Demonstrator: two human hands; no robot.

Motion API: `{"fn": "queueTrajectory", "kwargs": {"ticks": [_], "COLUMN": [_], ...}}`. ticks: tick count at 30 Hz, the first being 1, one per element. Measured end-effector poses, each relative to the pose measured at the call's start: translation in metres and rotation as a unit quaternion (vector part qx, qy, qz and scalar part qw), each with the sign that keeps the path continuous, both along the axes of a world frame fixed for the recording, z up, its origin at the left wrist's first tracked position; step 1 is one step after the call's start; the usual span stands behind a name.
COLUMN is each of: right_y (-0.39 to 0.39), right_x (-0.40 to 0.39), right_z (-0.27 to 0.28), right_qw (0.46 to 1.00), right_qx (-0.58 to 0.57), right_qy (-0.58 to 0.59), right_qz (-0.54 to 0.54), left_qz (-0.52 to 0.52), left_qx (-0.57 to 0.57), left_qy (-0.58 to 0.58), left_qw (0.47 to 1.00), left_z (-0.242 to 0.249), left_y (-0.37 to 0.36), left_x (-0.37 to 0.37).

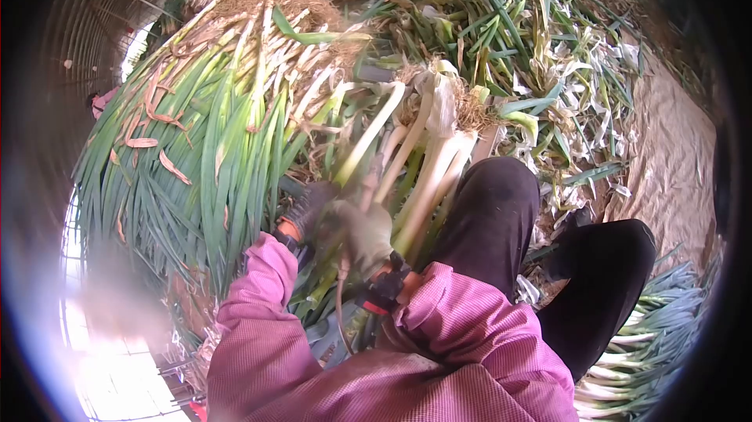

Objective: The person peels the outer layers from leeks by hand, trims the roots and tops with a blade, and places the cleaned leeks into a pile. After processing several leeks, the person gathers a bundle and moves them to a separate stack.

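My left hand (313, 206), in a dark glove, is closed around the lower part of a leek (373, 134) whose pale end points up and right. Close beside it, my right hand (368, 232) wears a grey-green glove and is smeared by motion. Its fingers look curled, and a slim blurred shape rises above them; I cannot tell what it is. A thin brownish hose (341, 304) hangs just below that hand. Pale, thick leek stalks (435, 179) lean against my raised knee, some with roots showing at the top.
A big heap of unpeeled leeks (227, 124) lies left, roots away from me. Stripped leaves and skins (509, 38) pile up ahead and right. Brown sheeting (666, 155) covers ground at right. Cleaned leeks (642, 344) lie in a row at lower right, beyond my bent legs (493, 218).
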State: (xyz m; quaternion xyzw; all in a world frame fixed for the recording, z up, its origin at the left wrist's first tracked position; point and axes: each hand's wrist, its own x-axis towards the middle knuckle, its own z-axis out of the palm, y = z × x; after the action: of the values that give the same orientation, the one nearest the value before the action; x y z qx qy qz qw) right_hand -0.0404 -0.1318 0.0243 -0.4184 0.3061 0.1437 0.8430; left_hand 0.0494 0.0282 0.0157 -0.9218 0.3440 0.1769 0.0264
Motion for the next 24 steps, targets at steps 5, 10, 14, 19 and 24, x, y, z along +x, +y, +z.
{"fn": "queueTrajectory", "kwargs": {"ticks": [5,10,14,19,24], "right_y": [-0.001,-0.025,-0.024,-0.023,-0.009], "right_x": [-0.006,-0.007,-0.008,-0.003,0.014], "right_z": [-0.008,0.024,0.029,0.024,-0.005], "right_qw": [0.997,0.997,0.997,0.996,0.991], "right_qx": [-0.071,-0.051,-0.063,-0.071,-0.011], "right_qy": [-0.023,0.026,0.028,0.029,0.077], "right_qz": [-0.001,0.042,0.026,0.052,0.11], "left_qz": [0.115,0.125,0.081,0.049,0.052], "left_qx": [-0.204,0.181,0.16,0.044,0.044], "left_qy": [-0.107,-0.251,-0.244,-0.259,-0.239], "left_qw": [0.966,0.943,0.953,0.964,0.969], "left_z": [-0.098,-0.066,-0.06,-0.045,-0.029], "left_y": [0.041,0.004,0.011,0.006,-0.007], "left_x": [-0.025,-0.063,-0.07,-0.08,-0.08]}}
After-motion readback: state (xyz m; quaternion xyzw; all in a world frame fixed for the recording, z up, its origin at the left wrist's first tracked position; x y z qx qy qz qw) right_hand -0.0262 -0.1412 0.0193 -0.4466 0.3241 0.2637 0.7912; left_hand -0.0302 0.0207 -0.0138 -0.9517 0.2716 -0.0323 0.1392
